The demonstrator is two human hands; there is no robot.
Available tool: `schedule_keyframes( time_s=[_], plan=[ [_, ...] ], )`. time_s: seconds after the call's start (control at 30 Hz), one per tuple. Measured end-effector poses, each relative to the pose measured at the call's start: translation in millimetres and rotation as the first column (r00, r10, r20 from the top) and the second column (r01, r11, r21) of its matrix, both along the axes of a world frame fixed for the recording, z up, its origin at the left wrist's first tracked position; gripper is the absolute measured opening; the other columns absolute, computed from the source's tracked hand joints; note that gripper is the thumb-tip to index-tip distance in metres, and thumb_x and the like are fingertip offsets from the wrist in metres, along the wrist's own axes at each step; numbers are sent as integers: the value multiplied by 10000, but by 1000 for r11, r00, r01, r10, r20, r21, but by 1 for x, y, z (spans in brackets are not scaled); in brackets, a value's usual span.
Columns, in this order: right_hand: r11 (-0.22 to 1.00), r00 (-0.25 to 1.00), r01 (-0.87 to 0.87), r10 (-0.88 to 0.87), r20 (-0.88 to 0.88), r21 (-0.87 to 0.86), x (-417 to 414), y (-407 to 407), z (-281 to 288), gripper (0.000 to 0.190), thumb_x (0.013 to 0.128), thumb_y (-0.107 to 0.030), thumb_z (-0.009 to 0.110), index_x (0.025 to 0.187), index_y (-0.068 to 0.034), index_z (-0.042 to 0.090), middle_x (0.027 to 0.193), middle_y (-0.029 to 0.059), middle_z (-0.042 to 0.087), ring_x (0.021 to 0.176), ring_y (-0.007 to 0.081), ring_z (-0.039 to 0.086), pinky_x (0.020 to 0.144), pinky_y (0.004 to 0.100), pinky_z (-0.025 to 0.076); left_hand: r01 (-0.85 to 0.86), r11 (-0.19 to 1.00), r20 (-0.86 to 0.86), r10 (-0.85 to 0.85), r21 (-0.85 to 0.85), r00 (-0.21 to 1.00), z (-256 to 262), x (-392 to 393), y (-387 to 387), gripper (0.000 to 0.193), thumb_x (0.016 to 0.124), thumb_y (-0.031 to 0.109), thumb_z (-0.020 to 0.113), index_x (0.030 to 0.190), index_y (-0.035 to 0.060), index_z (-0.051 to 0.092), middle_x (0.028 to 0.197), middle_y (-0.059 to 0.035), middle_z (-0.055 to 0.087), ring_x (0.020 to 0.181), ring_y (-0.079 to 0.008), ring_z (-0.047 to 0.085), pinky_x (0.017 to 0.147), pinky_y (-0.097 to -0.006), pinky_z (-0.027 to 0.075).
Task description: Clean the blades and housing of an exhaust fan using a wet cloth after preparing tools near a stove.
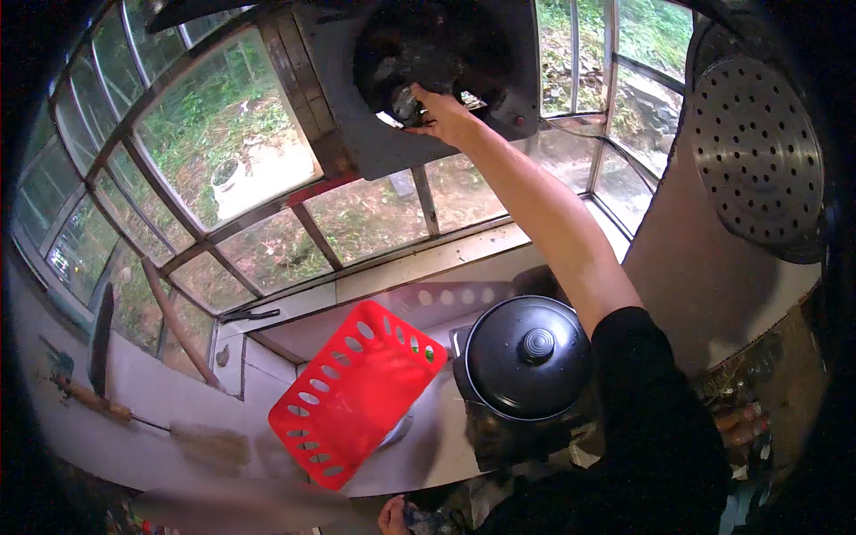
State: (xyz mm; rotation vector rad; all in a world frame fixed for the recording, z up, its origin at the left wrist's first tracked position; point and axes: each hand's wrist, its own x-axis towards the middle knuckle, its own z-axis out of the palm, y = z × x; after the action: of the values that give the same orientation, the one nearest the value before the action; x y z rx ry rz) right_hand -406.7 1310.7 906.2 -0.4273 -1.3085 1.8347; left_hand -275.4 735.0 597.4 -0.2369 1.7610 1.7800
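My right hand [438, 117] reaches up to the round opening of a dark exhaust fan [381, 150] mounted in the window. Its fingers are at a greyish piece inside the opening; whether they grip it cannot be told. My left hand [393, 516] is only partly visible at the bottom edge, next to a dark greyish cloth or sleeve; its hold is unclear. Between the hands, a red plastic basket [374, 401] with oval holes sits tilted on the white counter [448, 428]. To its right stands a black pot with a knobbed lid [528, 361], on a dark stove.
A perforated metal steamer plate [759, 154] hangs on the right. Metal-framed windows [428, 200] curve around the counter. At the left are a wooden stick [177, 321], a dark blade [101, 341] and a wood-handled brush [210, 438]. A dark tool [251, 314] lies on the sill.
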Motion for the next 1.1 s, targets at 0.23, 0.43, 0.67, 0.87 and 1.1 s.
schedule_keyframes(
  time_s=[0.23, 0.43, 0.67, 0.87, 1.1],
  plan=[
    [956, 952, 235, -263, 159, 175, -19, 6, -1, 508, 715, -342, 637, 1053, -10, 453, 1021, 104, 475, 908, 225, 496, 629, 348, 508, 75, 997, -34, -75, 15, 997, -16, -6, -12, 302, 789, 294, 569, 972, 54, 593, 814, -39, 588, 663, -139, 523, 584, -268, 447],
    [965, 954, 187, -223, 202, 184, -25, 10, 5, 487, 716, -341, 632, 1037, -17, 460, 1002, 105, 477, 869, 237, 505, 570, 335, 488, 89, 996, 12, -89, 0, 996, -3, -3, -13, 300, 792, 319, 554, 957, 72, 599, 753, -20, 594, 580, -94, 512, 498, -234, 419],
    [933, 947, 258, -296, 124, 251, -27, 2, 0, 438, 722, -293, 629, 1037, -36, 465, 970, 100, 494, 824, 231, 506, 603, 329, 466, 116, 992, 37, -114, -57, 993, 15, -5, -2, 300, 814, 335, 507, 921, 71, 600, 679, -17, 579, 527, -83, 484, 479, -233, 406],
    [939, 956, 90, -175, 236, 333, -43, 25, -13, 295, 780, -196, 568, 1028, -63, 477, 932, 80, 509, 815, 204, 503, 616, 336, 456, 160, 987, -52, -162, -27, 985, 15, -3, -4, 314, 819, 340, 491, 918, 60, 592, 689, -15, 575, 537, -83, 481, 484, -233, 405],
    [398, 913, -30, -363, 187, 917, -60, 84, -49, 237, 800, -170, 496, 1016, -74, 503, 963, 97, 524, 891, 218, 512, 725, 361, 428, 149, 989, -13, -149, 1, 989, 17, -4, -3, 302, 809, 314, 514, 941, 53, 592, 691, -19, 577, 538, -89, 486, 484, -224, 402]
  ],
)
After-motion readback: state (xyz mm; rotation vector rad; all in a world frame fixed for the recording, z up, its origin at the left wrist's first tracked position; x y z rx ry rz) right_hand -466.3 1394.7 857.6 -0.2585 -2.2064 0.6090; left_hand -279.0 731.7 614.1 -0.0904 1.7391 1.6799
